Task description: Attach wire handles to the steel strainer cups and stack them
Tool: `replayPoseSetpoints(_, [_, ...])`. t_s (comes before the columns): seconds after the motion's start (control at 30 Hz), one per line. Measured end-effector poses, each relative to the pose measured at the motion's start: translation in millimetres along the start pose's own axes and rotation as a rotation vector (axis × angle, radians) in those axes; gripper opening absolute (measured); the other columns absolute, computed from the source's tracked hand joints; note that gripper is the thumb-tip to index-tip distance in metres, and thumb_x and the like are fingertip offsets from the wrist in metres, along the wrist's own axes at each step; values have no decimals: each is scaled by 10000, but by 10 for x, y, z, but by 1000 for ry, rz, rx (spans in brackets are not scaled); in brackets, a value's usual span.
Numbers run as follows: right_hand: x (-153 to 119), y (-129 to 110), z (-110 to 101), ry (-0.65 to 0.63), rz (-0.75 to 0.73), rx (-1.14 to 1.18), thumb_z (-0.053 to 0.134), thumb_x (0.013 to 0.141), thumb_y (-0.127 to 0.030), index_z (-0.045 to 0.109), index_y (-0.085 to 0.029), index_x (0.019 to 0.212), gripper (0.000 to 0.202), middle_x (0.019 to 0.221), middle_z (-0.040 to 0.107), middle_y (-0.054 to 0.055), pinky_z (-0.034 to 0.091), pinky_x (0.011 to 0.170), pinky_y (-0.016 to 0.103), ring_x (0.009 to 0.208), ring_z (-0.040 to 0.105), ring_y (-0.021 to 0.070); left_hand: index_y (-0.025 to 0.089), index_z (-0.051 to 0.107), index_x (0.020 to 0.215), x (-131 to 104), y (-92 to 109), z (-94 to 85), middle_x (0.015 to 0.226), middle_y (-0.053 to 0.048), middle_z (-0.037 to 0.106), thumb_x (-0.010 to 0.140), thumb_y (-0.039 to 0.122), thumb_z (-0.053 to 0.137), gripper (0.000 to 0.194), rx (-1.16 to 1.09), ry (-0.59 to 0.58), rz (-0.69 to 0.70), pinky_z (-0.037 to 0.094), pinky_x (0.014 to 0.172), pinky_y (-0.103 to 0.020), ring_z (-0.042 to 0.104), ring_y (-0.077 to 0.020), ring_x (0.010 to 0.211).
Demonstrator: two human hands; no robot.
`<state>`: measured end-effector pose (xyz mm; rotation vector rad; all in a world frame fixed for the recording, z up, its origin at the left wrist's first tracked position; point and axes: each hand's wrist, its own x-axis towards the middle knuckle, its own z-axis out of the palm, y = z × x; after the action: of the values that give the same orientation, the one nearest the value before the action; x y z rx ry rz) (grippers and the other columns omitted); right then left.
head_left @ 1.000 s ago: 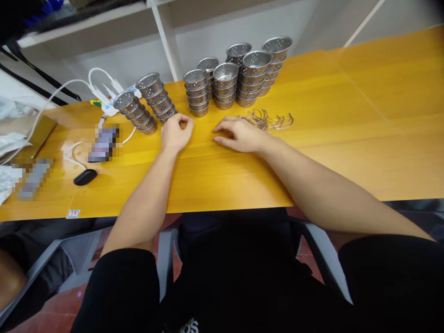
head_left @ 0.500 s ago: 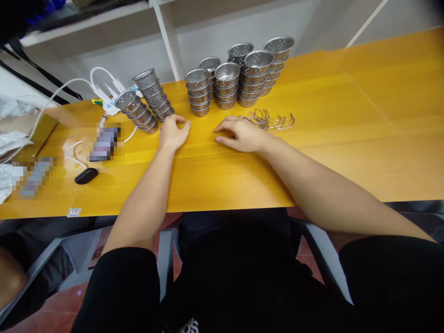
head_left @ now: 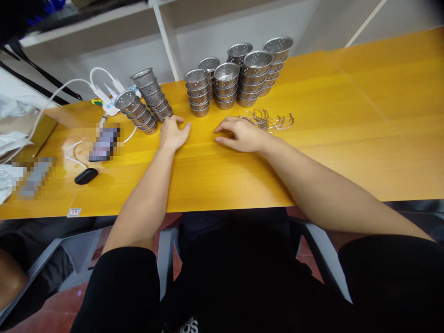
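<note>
My left hand (head_left: 174,133) rests on the yellow table with thumb and fingers apart, holding nothing. Just beyond its fingers leans a stack of perforated metal cups (head_left: 151,94), and a second tilted cup stack (head_left: 136,112) stands to its left. My right hand (head_left: 241,134) lies on the table, fingers and thumb parted and nothing between them. Right behind it is a loose heap of thin curved metal wires (head_left: 274,121), partly covered by the hand. Several upright stacks of the same cups stand farther back, among them a front stack (head_left: 226,86) and a taller one (head_left: 255,78).
At left on the table (head_left: 215,185) are a blurred phone (head_left: 104,144), a black oval device (head_left: 86,176) on a white cable and a power strip (head_left: 111,107). A white shelf divider (head_left: 165,39) rises behind. Another person's limb (head_left: 10,277) shows at lower left.
The tilted stack by my left hand has shifted very slightly to the left. Both hands stay in practically the same place and pose.
</note>
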<state>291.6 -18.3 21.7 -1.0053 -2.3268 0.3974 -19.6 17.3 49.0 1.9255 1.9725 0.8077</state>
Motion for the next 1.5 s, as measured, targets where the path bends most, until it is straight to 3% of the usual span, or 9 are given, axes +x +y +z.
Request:
replayPoseSetpoints(0.27, [3, -10, -11, -16, 9, 22, 743, 1167, -557, 933, -195, 1424, 483, 1458, 924, 264, 679, 1291, 770, 1387, 887, 522, 228, 818, 1349, -58, 101, -71, 1661, -228, 819, 1122, 243, 910, 245, 23, -54, -27, 548, 1566, -631, 780, -452, 1675])
replayPoseSetpoints(0.5, [-9, 46, 24, 2, 0, 2, 756, 1172, -577, 938, -240, 1434, 464, 1443, 938, 200, 713, 1291, 674, 1354, 896, 445, 268, 800, 1260, 21, -56, 41, 1569, -183, 839, 1077, 282, 931, 226, 16, -20, 19, 576, 1526, -658, 802, -443, 1598])
replayPoseSetpoints(0.73, [-7, 20, -2, -14, -1, 5, 747, 1172, -565, 938, -207, 1437, 485, 1461, 926, 238, 706, 1288, 710, 1371, 892, 473, 233, 827, 1351, -20, -21, 6, 1598, -201, 837, 1111, 283, 917, 261, 43, -3, 37, 572, 1535, -661, 797, -447, 1628])
replayPoseSetpoints(1.07, [-11, 38, 3, -18, -4, 24, 764, 1173, -559, 937, -220, 1434, 462, 1459, 923, 229, 691, 1310, 709, 1391, 885, 473, 274, 839, 1276, -23, -5, -65, 1470, -132, 883, 1155, 260, 804, 127, -59, 117, 326, 657, 1445, -545, 828, -350, 1511])
replayPoseSetpoints(1.2, [-17, 45, -10, -20, -6, 18, 760, 1190, -571, 930, -250, 1444, 443, 1453, 922, 200, 700, 1305, 695, 1380, 879, 450, 321, 770, 1443, -35, 51, -354, 1691, -92, 793, 1190, 344, 827, 261, -98, 345, 372, 525, 1603, -637, 655, -381, 1790])
replayPoseSetpoints(1.33, [-17, 3, -52, -53, 20, 26, 761, 1189, -564, 932, -206, 1471, 487, 1485, 908, 235, 678, 1327, 686, 1401, 875, 471, 292, 525, 1719, 147, -181, -633, 2042, -107, 496, 1046, 373, 966, 809, -155, 767, 339, 301, 1735, -671, 317, -384, 2040])
replayPoseSetpoints(1.37, [-15, -11, -62, -60, 26, 25, 759, 1186, -561, 933, -193, 1476, 499, 1495, 905, 246, 672, 1333, 685, 1412, 874, 480, 224, 472, 1743, 229, -300, -660, 2062, -170, 455, 981, 334, 971, 917, -163, 887, 330, 323, 1724, -657, 354, -382, 2019])
replayPoseSetpoints(1.43, [-12, -35, -75, -68, 30, 22, 746, 1183, -558, 930, -185, 1482, 512, 1504, 904, 255, 672, 1335, 690, 1424, 874, 488, 79, 366, 1819, 410, -575, -662, 2079, -288, 389, 951, 280, 953, 1067, -174, 963, 234, 309, 1719, -619, 404, -348, 1999])
replayPoseSetpoints(1.5, [-9, -49, -79, -70, 26, 15, 726, 1183, -562, 926, -181, 1482, 524, 1503, 907, 259, 678, 1325, 709, 1419, 877, 492, 53, 388, 1811, 580, -850, -615, 1970, -281, 542, 1079, 445, 954, 1006, -297, 876, 52, 416, 1611, -631, 538, -307, 1917])
